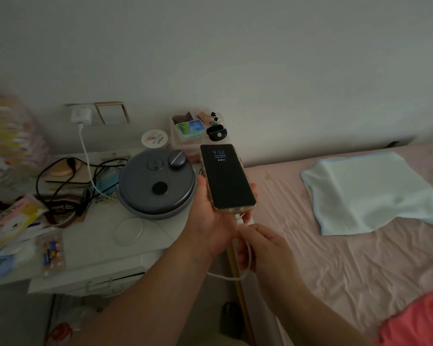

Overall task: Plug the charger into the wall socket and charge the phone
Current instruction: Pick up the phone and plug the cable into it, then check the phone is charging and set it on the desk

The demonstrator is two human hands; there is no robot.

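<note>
Cable plug (240,222) half hidden between hands; phone (227,176) small text too tiny; stacked packets (13,136) at left edge blurred, cropped.

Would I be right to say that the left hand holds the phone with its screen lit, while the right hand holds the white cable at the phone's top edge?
Not quite. In the head view, the right hand holds the white cable at the bottom edge of the phone, not the top. The rest stands: the left hand holds the phone and its screen is lit.
</note>
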